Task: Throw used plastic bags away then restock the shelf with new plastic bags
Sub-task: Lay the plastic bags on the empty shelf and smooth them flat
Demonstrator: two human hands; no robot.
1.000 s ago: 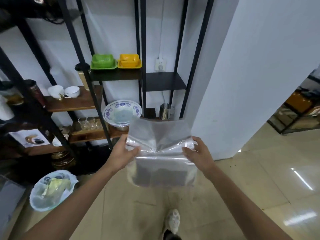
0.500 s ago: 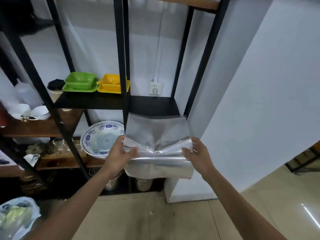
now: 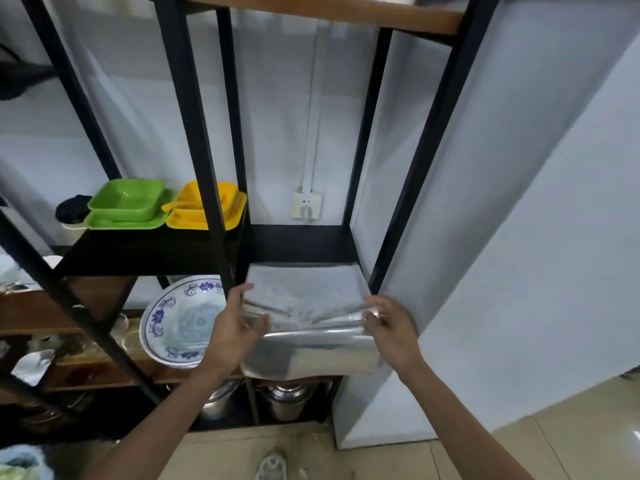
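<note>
A stack of clear plastic bags (image 3: 304, 296) is held level between my hands, its far half lying over the front of the black shelf (image 3: 298, 242) and its near half drooping off the edge. My left hand (image 3: 235, 327) pinches the stack's left side. On the right side, my right hand (image 3: 391, 327) grips the stack with thumb on top. At the bottom left corner, a bag-lined bin (image 3: 20, 465) with waste in it is partly cut off by the frame.
Black metal uprights (image 3: 199, 143) frame the shelf bay. Green dishes (image 3: 128, 204) and yellow dishes (image 3: 204, 206) sit on the shelf to the left. A blue-patterned bowl (image 3: 180, 323) and steel pots (image 3: 287, 400) stand lower down. A white wall (image 3: 519, 237) is close on the right.
Both hands carried the bag stack up and forward from floor height to the black shelf. The stack's far edge now rests on the shelf. The view rose and closed in.
</note>
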